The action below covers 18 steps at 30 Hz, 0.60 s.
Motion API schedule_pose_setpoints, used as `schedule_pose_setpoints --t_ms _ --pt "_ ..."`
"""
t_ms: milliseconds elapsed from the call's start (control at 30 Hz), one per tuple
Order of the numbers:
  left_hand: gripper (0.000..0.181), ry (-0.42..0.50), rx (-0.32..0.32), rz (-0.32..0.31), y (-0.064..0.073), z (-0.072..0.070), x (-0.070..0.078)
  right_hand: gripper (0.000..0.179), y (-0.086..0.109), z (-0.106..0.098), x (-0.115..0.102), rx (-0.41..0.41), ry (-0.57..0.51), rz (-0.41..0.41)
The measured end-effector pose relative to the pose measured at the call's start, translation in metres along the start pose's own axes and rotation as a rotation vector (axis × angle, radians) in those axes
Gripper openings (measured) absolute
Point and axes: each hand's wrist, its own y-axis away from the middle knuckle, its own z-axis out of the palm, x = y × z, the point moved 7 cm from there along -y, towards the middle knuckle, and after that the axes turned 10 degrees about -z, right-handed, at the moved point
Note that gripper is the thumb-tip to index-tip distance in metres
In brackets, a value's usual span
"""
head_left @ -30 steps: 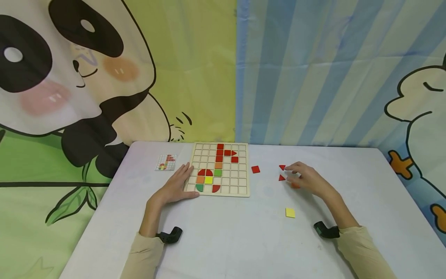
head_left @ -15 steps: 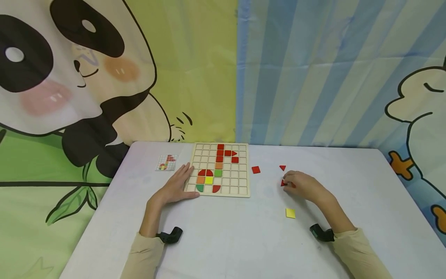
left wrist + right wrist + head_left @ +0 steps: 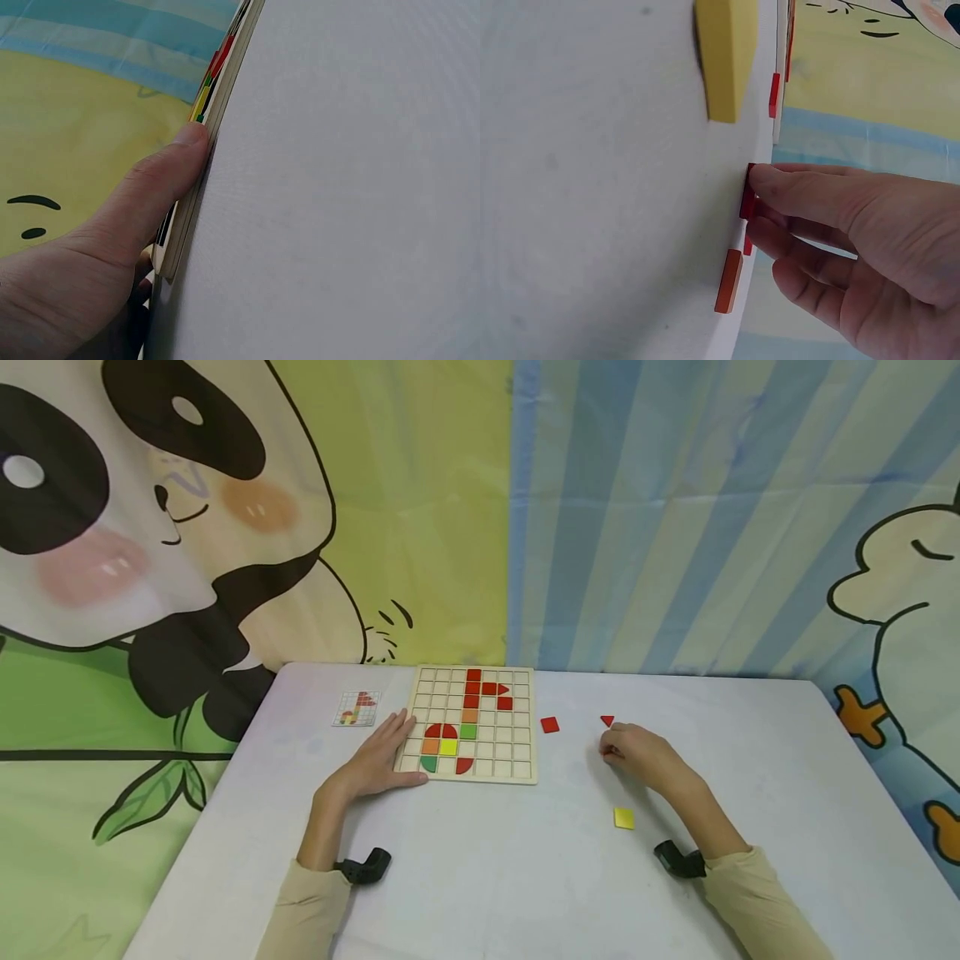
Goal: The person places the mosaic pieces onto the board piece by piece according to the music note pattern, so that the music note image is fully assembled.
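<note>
My left hand (image 3: 377,756) rests at the near left corner of a wooden grid board (image 3: 495,774), fingers stretched along its left side. In the left wrist view its straight thumb (image 3: 161,176) lies against the board's near edge. Red, orange, yellow and green tiles fill some cells. My right hand (image 3: 643,758) is low over the table, right of the board. Between thumb and fingers it pinches a red triangle tile (image 3: 748,193), which the hand hides in the head view. Another red triangle (image 3: 607,721) lies just beyond the fingertips. An orange tile (image 3: 729,281) lies beside the hand.
A yellow square tile (image 3: 623,818) lies on the white table nearer the front. A red square tile (image 3: 550,725) is just right of the board. Left of the board lies a small pattern card (image 3: 356,709). A printed curtain (image 3: 660,527) hangs behind the table.
My right hand has come down and left over the nearer red triangle, and its fingers have closed on it. The left hand and the board have stayed in place.
</note>
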Motion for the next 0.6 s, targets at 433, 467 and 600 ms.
schedule_pose_setpoints --t_ms 433,467,600 --pt "0.111 0.017 -0.005 -0.009 0.0002 -0.0007 -0.0006 0.009 -0.0005 0.0034 0.0019 -0.013 0.014 -0.007" --pt "0.111 0.018 -0.005 -0.009 0.0003 -0.0007 -0.0008 0.009 -0.0006 0.0035 0.0023 -0.012 0.008 -0.003" --pt "0.111 0.015 -0.006 -0.009 0.0005 -0.0004 -0.0014 0.009 0.0002 0.0036 0.005 -0.009 -0.021 0.022"
